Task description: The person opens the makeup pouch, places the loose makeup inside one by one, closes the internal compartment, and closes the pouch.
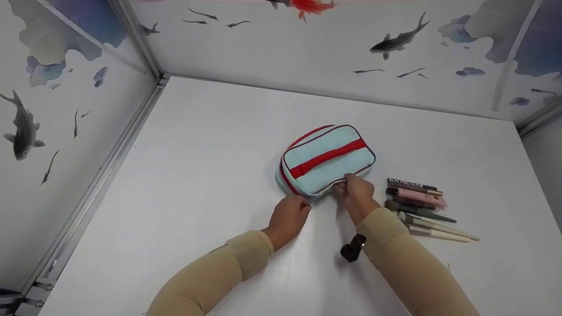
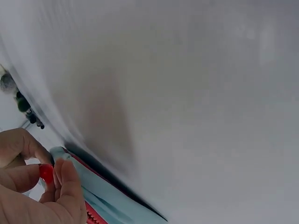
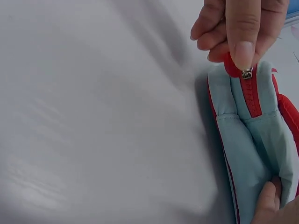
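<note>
A pale blue zip pouch (image 1: pixel 322 180) with dark piping and a red strap (image 1: pixel 327 159) across its top lies on the white table. My left hand (image 1: pixel 287 218) is at its near left corner. Between thumb and fingers, that hand pinches a red zipper pull (image 3: pixel 231 66), also visible in the left wrist view. Below the pull, the right wrist view shows a metal slider (image 3: pixel 246 73) on closed red zipper teeth (image 3: pixel 251 95). Farther right, my right hand (image 1: pixel 360 193) grips the pouch's near side, its fingertips (image 3: pixel 267 198) pressing into the fabric.
To the right of the pouch lie several makeup brushes (image 1: pixel 439 228), a pink tube (image 1: pixel 419 198) and slim dark pencils (image 1: pixel 412 184). Fish-patterned panels (image 1: pixel 272 52) rise behind the table and along its left side. A black device (image 1: pixel 352 249) sits at my right wrist.
</note>
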### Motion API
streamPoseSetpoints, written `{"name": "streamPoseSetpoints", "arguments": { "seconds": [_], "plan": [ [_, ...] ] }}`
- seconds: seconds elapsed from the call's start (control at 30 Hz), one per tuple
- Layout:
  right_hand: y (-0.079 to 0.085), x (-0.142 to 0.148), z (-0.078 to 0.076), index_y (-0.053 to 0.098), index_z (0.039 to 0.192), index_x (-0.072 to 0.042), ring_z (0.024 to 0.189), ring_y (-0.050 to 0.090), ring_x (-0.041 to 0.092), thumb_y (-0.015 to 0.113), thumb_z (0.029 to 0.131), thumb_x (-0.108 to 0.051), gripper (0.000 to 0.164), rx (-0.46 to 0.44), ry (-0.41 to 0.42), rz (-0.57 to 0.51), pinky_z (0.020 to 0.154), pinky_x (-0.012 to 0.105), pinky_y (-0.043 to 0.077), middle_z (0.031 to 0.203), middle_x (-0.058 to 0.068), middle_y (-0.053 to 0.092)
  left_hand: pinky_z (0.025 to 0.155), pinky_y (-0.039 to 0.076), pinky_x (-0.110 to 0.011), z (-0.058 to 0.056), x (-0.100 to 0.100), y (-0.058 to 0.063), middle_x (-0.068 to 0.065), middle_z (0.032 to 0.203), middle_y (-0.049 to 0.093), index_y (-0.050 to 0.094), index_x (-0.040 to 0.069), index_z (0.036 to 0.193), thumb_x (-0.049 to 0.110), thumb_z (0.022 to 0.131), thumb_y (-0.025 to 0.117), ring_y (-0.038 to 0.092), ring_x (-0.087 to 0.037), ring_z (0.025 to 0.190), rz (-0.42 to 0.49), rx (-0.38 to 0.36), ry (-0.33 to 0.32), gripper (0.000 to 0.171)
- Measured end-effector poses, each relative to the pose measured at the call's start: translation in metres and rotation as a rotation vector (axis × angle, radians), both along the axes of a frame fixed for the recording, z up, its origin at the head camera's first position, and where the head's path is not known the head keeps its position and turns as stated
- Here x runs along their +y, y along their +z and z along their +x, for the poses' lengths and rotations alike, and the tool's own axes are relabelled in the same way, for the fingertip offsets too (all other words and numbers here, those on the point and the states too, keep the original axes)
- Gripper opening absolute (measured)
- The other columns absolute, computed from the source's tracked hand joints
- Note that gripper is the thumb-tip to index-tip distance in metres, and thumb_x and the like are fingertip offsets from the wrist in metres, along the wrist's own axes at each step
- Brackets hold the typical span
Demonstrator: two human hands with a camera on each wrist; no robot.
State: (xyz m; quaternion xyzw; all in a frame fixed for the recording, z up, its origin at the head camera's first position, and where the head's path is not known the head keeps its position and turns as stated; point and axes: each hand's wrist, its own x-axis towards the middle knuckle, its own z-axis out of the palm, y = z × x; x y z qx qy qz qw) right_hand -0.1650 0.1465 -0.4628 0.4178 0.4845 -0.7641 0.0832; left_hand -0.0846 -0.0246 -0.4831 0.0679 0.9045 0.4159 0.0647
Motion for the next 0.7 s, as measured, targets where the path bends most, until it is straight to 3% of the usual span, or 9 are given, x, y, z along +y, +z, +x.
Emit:
{"name": "streamPoseSetpoints", "arguments": {
  "seconds": [0.13,0.23,0.43,0.7],
  "plan": [
    [-0.001,-0.008,0.005,0.044,0.131,0.005,0.074,0.065,0.012,0.045,0.098,-0.004,0.034,0.024,-0.016,0.001,0.083,0.03,0.054,0.082,0.008,0.062,0.072,0.05,-0.029,-0.002,0.008,-0.001,-0.002,0.082,0.063,0.068,0.005,0.091,0.01,0.092,0.064,0.057,-0.014,0.078,0.054,0.035,0.06,0.007],
    [-0.001,-0.015,0.008,0.043,0.133,0.006,0.076,0.066,0.013,0.045,0.099,-0.005,0.036,0.041,-0.026,0.007,0.087,0.031,0.053,0.083,0.009,0.063,0.072,0.049,-0.029,-0.003,0.015,-0.001,-0.002,0.081,0.062,0.068,0.005,0.09,0.012,0.093,0.064,0.057,-0.013,0.077,0.084,0.061,0.105,0.008],
    [-0.003,-0.024,0.013,0.047,0.13,0.009,0.071,0.064,0.01,0.046,0.099,-0.006,0.034,0.053,-0.061,0.051,0.079,0.029,0.055,0.077,0.009,0.064,0.072,0.05,-0.03,-0.004,0.027,-0.001,-0.001,0.084,0.061,0.067,0.005,0.094,0.014,0.095,0.061,0.058,-0.013,0.08,0.119,0.051,0.164,0.011],
    [-0.008,-0.026,0.013,0.044,0.13,0.009,0.064,0.063,0.009,0.046,0.098,-0.006,0.035,0.071,-0.039,0.074,0.068,0.028,0.056,0.07,0.007,0.063,0.069,0.049,-0.031,-0.007,0.024,-0.007,0.0,0.077,0.063,0.069,0.007,0.085,0.014,0.093,0.063,0.057,-0.013,0.073,0.051,0.054,0.174,0.012]
  ]
}}
